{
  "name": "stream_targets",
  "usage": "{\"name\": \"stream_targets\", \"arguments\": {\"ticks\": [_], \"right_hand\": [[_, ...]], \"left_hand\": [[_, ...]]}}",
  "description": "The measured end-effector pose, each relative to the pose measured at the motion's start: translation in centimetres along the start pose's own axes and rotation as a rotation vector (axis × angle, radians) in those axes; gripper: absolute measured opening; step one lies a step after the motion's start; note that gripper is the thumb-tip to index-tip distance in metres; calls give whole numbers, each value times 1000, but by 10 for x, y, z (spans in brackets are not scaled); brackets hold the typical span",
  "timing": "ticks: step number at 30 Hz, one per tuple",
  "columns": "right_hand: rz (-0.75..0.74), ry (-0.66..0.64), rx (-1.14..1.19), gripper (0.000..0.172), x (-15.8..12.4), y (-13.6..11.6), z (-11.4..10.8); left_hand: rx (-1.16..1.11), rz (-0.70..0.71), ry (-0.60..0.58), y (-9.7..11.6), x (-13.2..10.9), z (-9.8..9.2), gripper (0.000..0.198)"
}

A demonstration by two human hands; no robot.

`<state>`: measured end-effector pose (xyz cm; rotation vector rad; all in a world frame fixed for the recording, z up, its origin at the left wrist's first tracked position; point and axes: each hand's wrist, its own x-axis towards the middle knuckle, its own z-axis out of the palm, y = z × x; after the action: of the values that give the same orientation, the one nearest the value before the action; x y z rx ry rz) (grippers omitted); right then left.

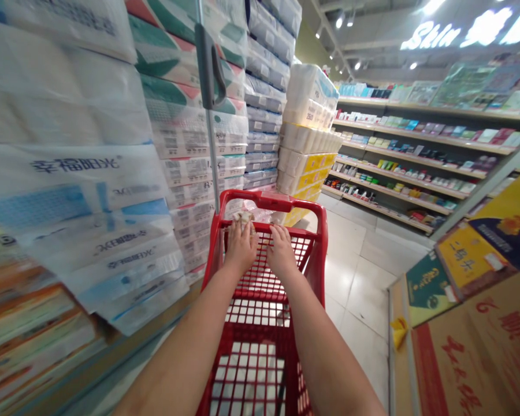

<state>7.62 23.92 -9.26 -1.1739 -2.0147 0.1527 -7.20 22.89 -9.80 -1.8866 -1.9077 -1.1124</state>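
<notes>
A red plastic shopping cart (270, 332) with mesh walls stands in front of me, in the middle of the head view. My left hand (241, 248) rests at its upper bar, fingers bent over a crumpled, whitish-brown cloth or tissue (243, 217). Close beside it on the right, my right hand (281, 251) has its fingers curled onto the same bar. Palms and thumbs are mostly hidden. Beyond both hands runs the cart's raised red rim (273, 200). A thin metal pole with a grey grip (208, 72) rises at the cart's left corner.
Tall stacks of wrapped paper packs (95, 190) line the left side. More white and yellow packs (307, 144) stand ahead. Shelves of small boxed goods (407, 162) fill the back right. Cardboard cartons (476, 335) border the tiled floor (351, 283) on the right.
</notes>
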Motion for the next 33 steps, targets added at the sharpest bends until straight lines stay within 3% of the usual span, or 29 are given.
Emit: {"name": "stream_targets", "arguments": {"ticks": [10,17,23,28,33], "right_hand": [[3,2,10,63,0,-2,0],[10,-7,5,65,0,-2,0],[15,-16,13,62,0,-1,0],[5,-5,17,65,0,0,1],[17,-10,16,63,0,-1,0]], "left_hand": [[23,193,-123,11,-4,-8,56],[116,38,-31,5,-2,-7,57],[42,232,-123,10,-3,-8,54],[91,122,-62,11,-3,-10,54],[96,240,-126,14,-4,-11,54]]}}
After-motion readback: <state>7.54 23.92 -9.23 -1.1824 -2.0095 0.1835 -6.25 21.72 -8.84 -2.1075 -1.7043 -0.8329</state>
